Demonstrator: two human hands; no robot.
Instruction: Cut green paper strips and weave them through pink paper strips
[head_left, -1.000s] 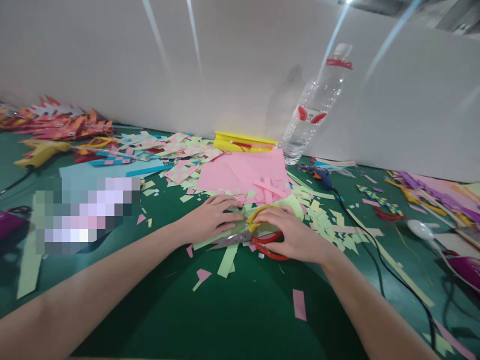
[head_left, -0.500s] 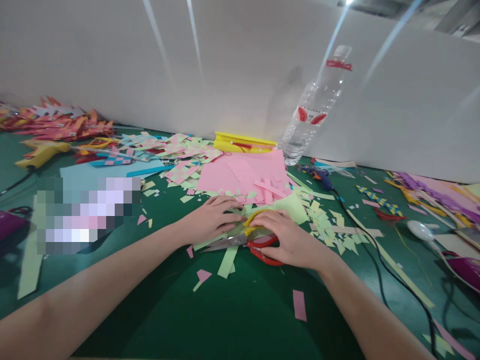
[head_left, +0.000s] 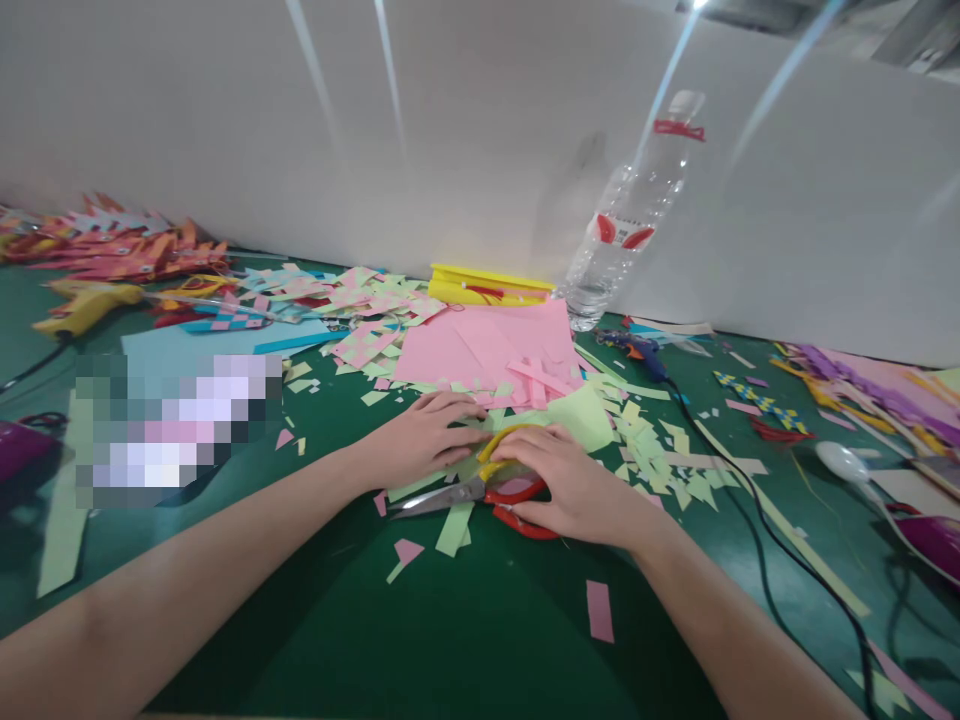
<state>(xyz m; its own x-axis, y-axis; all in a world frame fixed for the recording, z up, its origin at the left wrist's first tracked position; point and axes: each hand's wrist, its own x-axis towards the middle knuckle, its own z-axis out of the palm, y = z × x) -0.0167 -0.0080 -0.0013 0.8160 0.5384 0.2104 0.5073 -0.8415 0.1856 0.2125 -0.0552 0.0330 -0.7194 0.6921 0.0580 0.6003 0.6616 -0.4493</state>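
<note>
My right hand (head_left: 576, 482) is closed on a pair of scissors (head_left: 442, 497) with one yellow and one red handle. The blades point left, just above the green tabletop, and look nearly closed. Fingers stretched and a little apart, my left hand (head_left: 421, 438) lies palm down beside the blades, over light green paper (head_left: 412, 489) that it partly hides. Below the blades lies a light green strip (head_left: 455, 530). A pink sheet (head_left: 480, 350) with pink strips on it lies beyond both hands, next to a light green sheet (head_left: 589, 415).
A clear bottle (head_left: 626, 225) leans against the white partition (head_left: 375, 150). A blue glue gun (head_left: 641, 352) trails a black cord at right; a yellow glue gun (head_left: 86, 308) lies at left. Green scraps (head_left: 664, 455) and woven paper pieces (head_left: 367, 300) cover much of the tabletop.
My right hand and the scissors have shifted slightly left and toward me, and the blade tips have come a little nearer. My left hand has stayed in place.
</note>
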